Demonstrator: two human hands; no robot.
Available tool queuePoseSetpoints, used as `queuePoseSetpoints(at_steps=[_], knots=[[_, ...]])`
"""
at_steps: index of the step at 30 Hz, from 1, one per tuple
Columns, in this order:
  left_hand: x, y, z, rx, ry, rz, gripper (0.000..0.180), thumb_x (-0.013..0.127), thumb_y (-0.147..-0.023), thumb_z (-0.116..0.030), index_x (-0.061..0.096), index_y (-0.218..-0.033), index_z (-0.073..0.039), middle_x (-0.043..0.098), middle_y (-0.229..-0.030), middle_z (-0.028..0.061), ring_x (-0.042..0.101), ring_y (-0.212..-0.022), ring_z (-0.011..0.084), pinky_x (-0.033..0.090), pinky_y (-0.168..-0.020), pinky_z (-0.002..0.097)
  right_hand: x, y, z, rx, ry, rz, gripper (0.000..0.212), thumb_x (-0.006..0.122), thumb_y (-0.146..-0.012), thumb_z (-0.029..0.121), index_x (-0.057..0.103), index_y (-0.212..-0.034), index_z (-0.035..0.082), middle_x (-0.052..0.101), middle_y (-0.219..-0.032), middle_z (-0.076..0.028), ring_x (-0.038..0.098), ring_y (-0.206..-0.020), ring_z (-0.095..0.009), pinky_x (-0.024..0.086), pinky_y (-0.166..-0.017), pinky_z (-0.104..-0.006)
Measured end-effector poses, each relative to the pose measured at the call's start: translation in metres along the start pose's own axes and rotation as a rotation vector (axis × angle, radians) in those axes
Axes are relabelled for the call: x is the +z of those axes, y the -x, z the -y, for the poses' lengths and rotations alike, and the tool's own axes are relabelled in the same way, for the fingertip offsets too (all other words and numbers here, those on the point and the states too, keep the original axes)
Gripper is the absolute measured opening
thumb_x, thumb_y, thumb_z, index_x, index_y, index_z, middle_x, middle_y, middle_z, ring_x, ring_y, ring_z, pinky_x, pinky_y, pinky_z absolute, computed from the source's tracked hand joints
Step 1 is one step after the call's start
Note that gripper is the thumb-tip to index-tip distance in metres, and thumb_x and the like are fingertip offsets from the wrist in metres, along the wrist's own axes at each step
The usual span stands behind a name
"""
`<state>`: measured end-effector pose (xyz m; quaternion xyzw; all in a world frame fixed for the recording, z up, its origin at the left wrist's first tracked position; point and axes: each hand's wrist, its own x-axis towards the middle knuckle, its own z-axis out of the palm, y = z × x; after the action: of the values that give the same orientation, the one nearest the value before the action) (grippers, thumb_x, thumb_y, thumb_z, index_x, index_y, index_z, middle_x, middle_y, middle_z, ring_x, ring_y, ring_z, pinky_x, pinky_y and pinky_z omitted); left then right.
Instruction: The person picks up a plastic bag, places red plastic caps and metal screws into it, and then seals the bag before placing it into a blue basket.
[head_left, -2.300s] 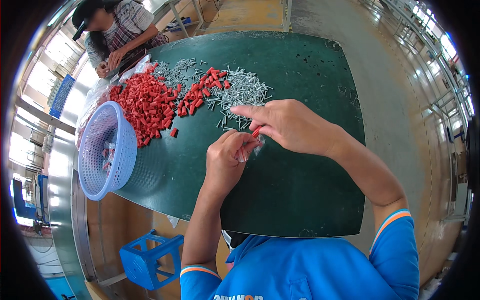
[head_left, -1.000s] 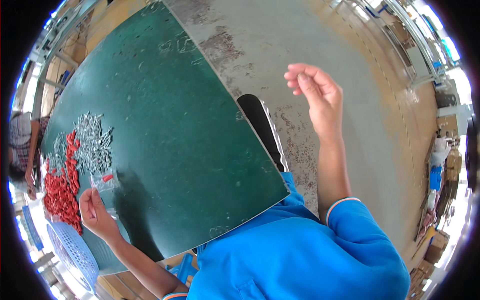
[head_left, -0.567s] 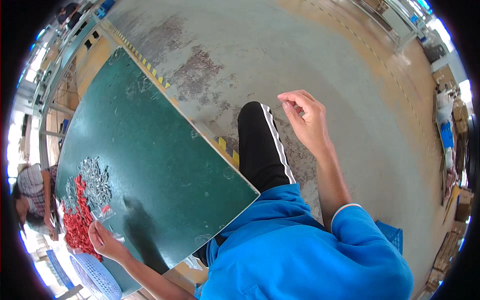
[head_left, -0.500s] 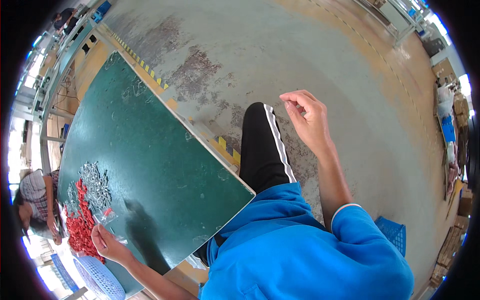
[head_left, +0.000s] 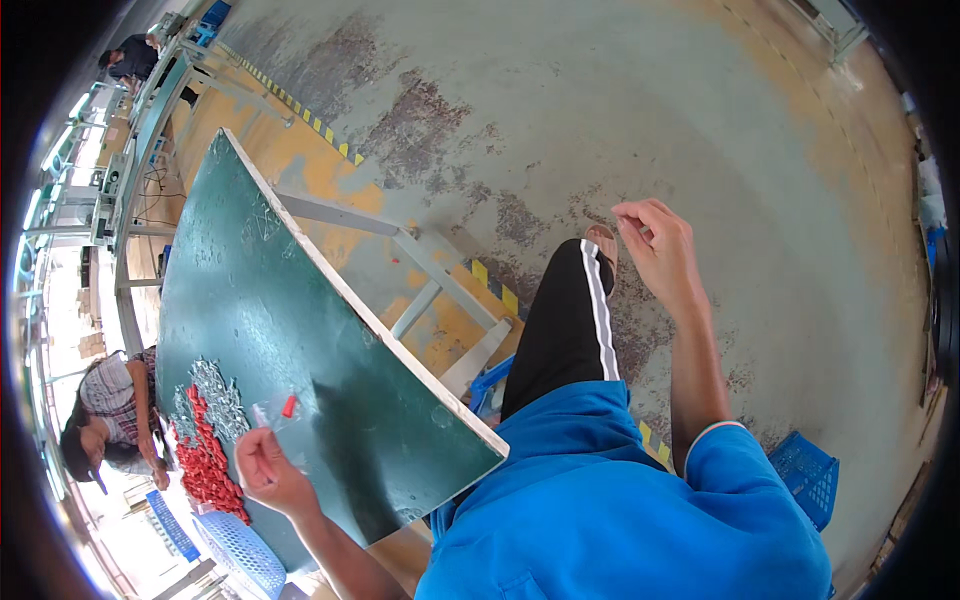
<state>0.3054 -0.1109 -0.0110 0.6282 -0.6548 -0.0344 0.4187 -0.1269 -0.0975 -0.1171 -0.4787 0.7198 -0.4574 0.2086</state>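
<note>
My left hand [head_left: 272, 478] is over the near left part of the green table [head_left: 280, 300], its thumb and fingers pinched together. A small clear plastic bag [head_left: 268, 414] with a red piece [head_left: 289, 406] at it extends from the fingertips; it seems gripped there. Beside this hand lies a heap of small red pieces [head_left: 210, 470], with a pile of silvery screw-like metal parts [head_left: 220, 395] against its far side. My right hand [head_left: 660, 250] is raised over the floor, right of my knee. Its fingers are curled toward the thumb, and nothing shows in them.
A blue mesh basket [head_left: 240, 550] stands at the table's near left edge. Across the table a person [head_left: 115, 415] sits by the heap. Another blue basket [head_left: 808, 478] is on the floor at my right. The table's edge [head_left: 350, 295] and metal legs [head_left: 430, 270] border the floor.
The view has shifted, so the table and piles appear further right. My left hand and the bag have moved away from the heap, further over the table. The right hand's fingers have curled more.
</note>
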Motion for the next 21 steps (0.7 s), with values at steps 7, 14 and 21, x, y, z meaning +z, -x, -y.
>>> queuePoseSetpoints(at_steps=[7, 14, 21], knots=[[0.045, -0.015, -0.024, 0.123, 0.014, 0.124, 0.005, 0.059, -0.080, 0.002, 0.055, -0.078, 0.001, 0.046, -0.065, 0.0033, 0.041, -0.058, 0.0099, 0.033, -0.052, 0.0211, 0.015, -0.013, -0.013, 0.098, -0.019, 0.131, 0.012, 0.058, -0.079, 0.004, 0.061, -0.090, 0.000, 0.059, -0.083, -0.013, 0.059, -0.073, -0.023, 0.047, -0.066, -0.0288], [0.039, -0.018, -0.018, 0.197, 0.010, 0.189, 0.003, 0.056, -0.084, 0.002, 0.053, -0.083, 0.003, 0.046, -0.073, 0.0019, 0.042, -0.066, 0.0081, 0.035, -0.060, 0.0188, 0.035, -0.032, 0.006, 0.031, 0.075, 0.208, 0.014, 0.057, -0.078, 0.004, 0.060, -0.091, 0.000, 0.060, -0.084, -0.013, 0.059, -0.073, -0.024, 0.047, -0.067, -0.0301], [-0.012, -0.001, 0.000, 0.126, -0.001, -0.033, 0.010, 0.063, -0.069, 0.006, 0.059, -0.075, -0.001, 0.055, -0.063, 0.0088, 0.051, -0.053, 0.0189, 0.041, -0.049, 0.0275, 0.070, -0.025, 0.078, -0.115, -0.126, 0.382, 0.014, 0.059, -0.080, 0.003, 0.061, -0.093, -0.002, 0.062, -0.084, -0.008, 0.059, -0.075, -0.014, 0.046, -0.068, -0.0251]])
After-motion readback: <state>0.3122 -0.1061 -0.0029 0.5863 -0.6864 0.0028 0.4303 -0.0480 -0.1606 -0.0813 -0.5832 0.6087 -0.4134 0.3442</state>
